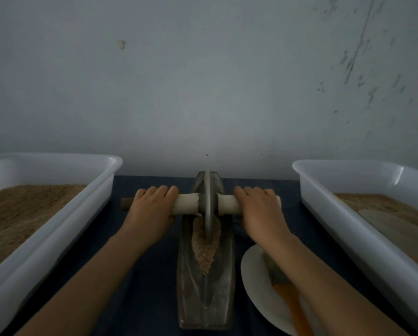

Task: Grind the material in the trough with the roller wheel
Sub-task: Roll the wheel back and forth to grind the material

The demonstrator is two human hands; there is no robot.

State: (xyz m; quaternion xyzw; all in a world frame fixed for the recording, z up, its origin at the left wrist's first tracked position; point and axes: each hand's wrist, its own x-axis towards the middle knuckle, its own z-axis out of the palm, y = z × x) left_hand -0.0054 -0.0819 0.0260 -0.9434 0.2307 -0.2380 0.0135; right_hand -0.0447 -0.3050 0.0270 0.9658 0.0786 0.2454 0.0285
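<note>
here two hands, left grip (pixel 152 209) and right grip (pixel 257 207), clasp one roller wheel (pixel 207 202).

The trough (pixel 206 282) lies in the middle of the table (pixel 149 287), running away from the person toward the wall (pixel 203 81). The wheel (pixel 207 202) stands upright in the far half of the trough, on the material (pixel 204 246). Its axle (pixel 186 203) crosses the trough from left to right. The left hand (pixel 152 207) lies on the axle left of the wheel, the right hand (pixel 259 207) right of it. One tray (pixel 45 214) stands left of the trough, another tray (pixel 363 214) right of it. A plate (pixel 256 287) lies near, between the trough and the right tray. A brush (pixel 285 294) lies on the plate, under the right forearm.
</note>
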